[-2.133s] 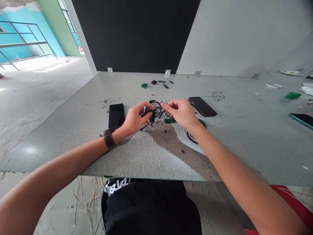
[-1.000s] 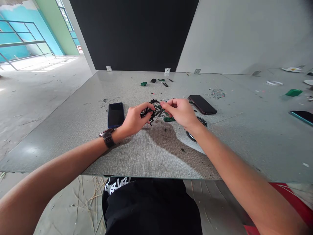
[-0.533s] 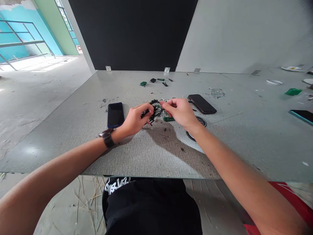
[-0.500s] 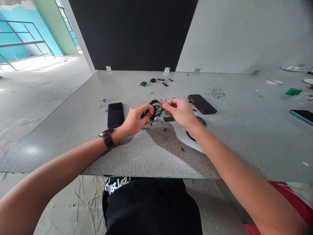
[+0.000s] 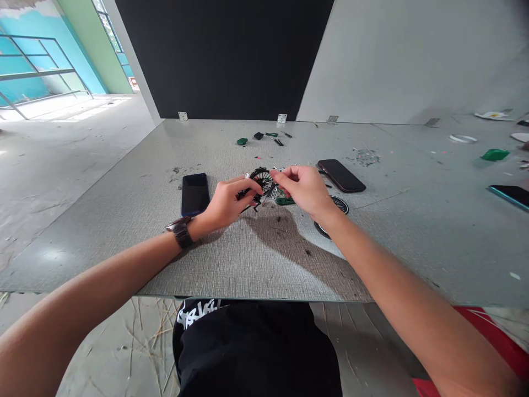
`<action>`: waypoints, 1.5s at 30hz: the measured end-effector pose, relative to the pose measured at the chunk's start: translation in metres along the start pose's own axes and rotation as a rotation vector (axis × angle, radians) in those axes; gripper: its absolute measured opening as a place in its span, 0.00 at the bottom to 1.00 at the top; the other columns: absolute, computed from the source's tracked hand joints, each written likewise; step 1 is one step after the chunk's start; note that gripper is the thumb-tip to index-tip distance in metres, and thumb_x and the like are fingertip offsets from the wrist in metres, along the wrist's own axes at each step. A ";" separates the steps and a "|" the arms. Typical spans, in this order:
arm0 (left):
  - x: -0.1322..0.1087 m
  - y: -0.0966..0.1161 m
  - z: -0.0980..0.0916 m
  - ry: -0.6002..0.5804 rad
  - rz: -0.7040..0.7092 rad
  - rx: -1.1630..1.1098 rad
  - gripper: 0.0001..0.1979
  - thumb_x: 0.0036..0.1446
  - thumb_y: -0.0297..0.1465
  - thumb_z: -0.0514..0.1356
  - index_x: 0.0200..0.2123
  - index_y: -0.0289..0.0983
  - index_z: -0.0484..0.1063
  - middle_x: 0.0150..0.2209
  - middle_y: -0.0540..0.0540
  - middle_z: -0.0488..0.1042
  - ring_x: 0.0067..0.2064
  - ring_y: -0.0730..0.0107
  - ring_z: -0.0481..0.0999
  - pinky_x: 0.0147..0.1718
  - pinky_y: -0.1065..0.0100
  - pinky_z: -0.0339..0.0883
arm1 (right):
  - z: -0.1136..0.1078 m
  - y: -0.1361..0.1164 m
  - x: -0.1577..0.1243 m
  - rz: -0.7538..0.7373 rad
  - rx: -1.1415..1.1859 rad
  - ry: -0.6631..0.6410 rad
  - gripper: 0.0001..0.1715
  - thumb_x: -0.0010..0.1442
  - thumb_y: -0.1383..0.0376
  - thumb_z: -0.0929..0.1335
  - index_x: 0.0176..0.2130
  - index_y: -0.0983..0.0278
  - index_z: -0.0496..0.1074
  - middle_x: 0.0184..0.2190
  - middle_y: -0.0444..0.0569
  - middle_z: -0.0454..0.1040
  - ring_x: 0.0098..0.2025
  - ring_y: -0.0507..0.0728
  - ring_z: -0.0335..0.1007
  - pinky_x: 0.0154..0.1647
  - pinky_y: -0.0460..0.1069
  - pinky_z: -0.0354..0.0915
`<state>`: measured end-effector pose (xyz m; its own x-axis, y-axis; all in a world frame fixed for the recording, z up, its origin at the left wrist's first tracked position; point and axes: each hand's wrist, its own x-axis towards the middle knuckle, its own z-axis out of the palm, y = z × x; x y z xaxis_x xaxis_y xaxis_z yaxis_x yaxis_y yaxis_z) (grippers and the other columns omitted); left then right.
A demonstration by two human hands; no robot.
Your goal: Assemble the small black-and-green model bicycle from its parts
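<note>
My left hand (image 5: 229,201) is closed around a small black model bicycle part with a spoked wheel (image 5: 264,180), held just above the table. Its thumb and fingers grip the part's left side, hiding some of it. At the wheel's right edge, my right hand (image 5: 308,190) pinches thumb against forefinger; whatever lies between these fingertips is too small to make out. Under the right hand lie a green piece (image 5: 284,201) and some silvery bits. Another spoked wheel (image 5: 341,205) rests on the table, partly covered by my right wrist.
A phone (image 5: 195,194) lies left of my hands, a dark phone (image 5: 341,175) behind the right one, and another phone (image 5: 512,197) far right. Small green and black pieces (image 5: 258,136) sit farther back, before an upright black panel (image 5: 223,55). Clear scraps (image 5: 366,157) lie rearward right.
The fingers of my left hand have shifted slightly on the bicycle part, the forefinger now reaching a little farther right. My right hand stays almost still at the wheel's edge.
</note>
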<state>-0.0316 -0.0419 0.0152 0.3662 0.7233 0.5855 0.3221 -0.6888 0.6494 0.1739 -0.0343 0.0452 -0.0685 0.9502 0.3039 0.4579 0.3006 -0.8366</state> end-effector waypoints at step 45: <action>0.004 0.000 0.010 -0.021 -0.603 -0.797 0.08 0.61 0.22 0.61 0.41 0.38 0.67 0.33 0.51 0.72 0.32 0.77 0.75 0.39 0.66 0.79 | -0.002 -0.003 -0.004 -0.384 -0.468 0.002 0.13 0.67 0.55 0.65 0.34 0.59 0.67 0.31 0.47 0.73 0.32 0.55 0.65 0.37 0.52 0.58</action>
<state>-0.0213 -0.0389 0.0125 0.3519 0.9349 0.0468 -0.2172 0.0330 0.9756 0.1742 -0.0392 0.0474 -0.3043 0.7808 0.5457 0.7422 0.5534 -0.3779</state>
